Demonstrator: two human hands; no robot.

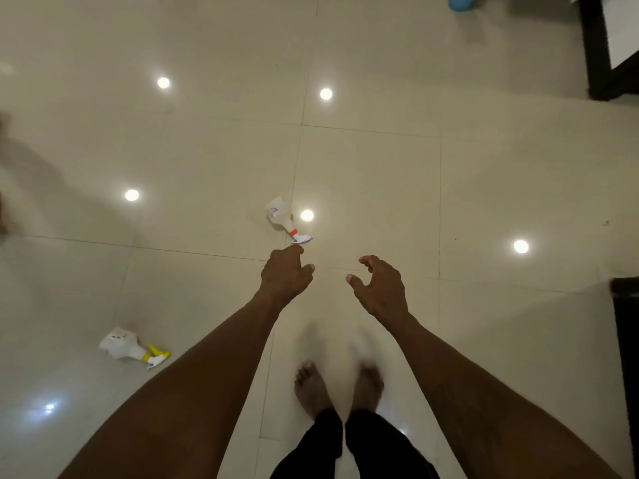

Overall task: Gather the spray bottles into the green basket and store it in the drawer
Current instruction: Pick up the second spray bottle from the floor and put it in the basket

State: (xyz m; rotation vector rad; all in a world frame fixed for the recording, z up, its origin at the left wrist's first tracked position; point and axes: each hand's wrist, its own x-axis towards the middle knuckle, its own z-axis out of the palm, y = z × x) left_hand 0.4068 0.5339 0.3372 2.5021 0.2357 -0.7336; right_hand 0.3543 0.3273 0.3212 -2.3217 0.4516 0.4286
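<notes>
A white spray bottle with a red collar point(280, 218) lies on its side on the tiled floor in the middle of the view, nozzle toward me. My left hand point(287, 273) hovers just below that nozzle, fingers loosely curled, holding nothing. My right hand point(380, 286) is level with it to the right, fingers and thumb spread in a loose claw, also holding nothing. A second white spray bottle with a yellow trigger point(129, 348) lies on the floor at the lower left. No green basket or drawer is in view.
My bare feet point(340, 385) stand on glossy cream tiles that mirror ceiling lights. Dark furniture point(601, 63) fills the top right corner, another dark edge point(627, 340) runs down the right side. A blue object point(460, 1) peeks in at the top.
</notes>
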